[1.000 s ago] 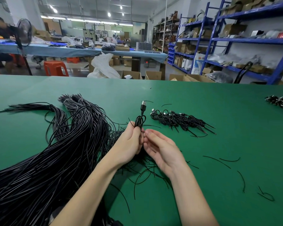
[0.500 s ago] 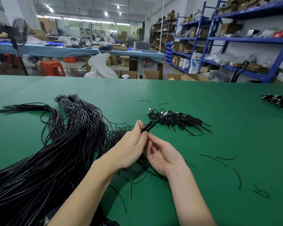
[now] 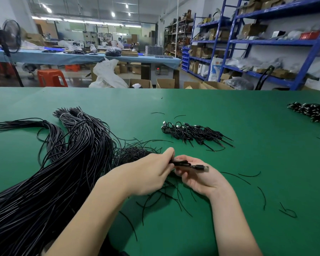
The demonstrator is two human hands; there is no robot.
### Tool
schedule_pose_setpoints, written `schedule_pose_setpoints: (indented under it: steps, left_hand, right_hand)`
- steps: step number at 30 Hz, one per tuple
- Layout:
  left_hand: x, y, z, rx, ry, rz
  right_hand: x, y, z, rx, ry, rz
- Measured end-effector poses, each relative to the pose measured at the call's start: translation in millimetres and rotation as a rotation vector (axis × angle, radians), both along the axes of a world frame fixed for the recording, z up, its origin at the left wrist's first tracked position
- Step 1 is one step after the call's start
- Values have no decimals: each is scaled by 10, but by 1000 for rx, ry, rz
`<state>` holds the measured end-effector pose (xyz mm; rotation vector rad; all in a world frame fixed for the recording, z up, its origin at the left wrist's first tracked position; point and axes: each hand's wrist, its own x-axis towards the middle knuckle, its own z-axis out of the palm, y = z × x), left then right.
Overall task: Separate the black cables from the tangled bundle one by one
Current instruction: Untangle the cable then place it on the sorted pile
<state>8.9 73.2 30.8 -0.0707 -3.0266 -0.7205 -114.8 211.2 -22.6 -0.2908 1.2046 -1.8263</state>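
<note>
Head view. Green table (image 3: 229, 209) fills the lower frame. Tangled bundle (image 3: 50, 178) of long black cables runs from 7 o'clock up toward 11 o'clock, its far ends fanning out on the cloth.

Left hand (image 3: 146, 172) at centre, fingers curled, thumb and forefinger pinching one end of a folded black cable (image 3: 181, 163). Right hand (image 3: 198, 176) just at 3 o'clock of the left, palm turned up, fingers curled round the same cable; its plug end (image 3: 201, 167) sticks out toward 3 o'clock over the palm. The cable is off the table, held between both hands, touching both.

Pile of separated cables (image 3: 192, 133) with plugs lies at 1 o'clock from the hands, well apart from the bundle. Loose short strands (image 3: 166, 198) are scattered under and beside the wrists, more at 4 o'clock. A second dark heap (image 3: 312, 111) sits at the table's 2 o'clock edge; contents too small to tell.

Beyond the table: blue shelving (image 3: 248, 41) at 1 o'clock, an orange stool (image 3: 51, 77) at 11 o'clock.
</note>
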Motion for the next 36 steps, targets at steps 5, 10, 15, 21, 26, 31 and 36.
schedule_pose_setpoints:
  steps: [5,10,15,21,26,31,36]
  left_hand:
    - [-13,198,-18,-98,-94,-55]
    - [-34,263,-90,-192,-137,9]
    - [-95,143,-92,-206,-16,172]
    - [-109,-81,-90,-172,138,335]
    - [-103,-213,-132,-102,193,358]
    - [-106,-270,-135,-83,239,359]
    - [-115,-278,-141,-16,250,365]
  right_hand:
    - [-84,228,58,85,268,124]
    - [-68,308,222,180,650,102]
    - [24,29,396,314,1159,-158]
    - [233,-317,334,330,1491,-476]
    - [320,-431,318,172,1592,-450]
    - [281,-398,306,125,1383,-319]
    - [275,-377,272,71,1306,-256]
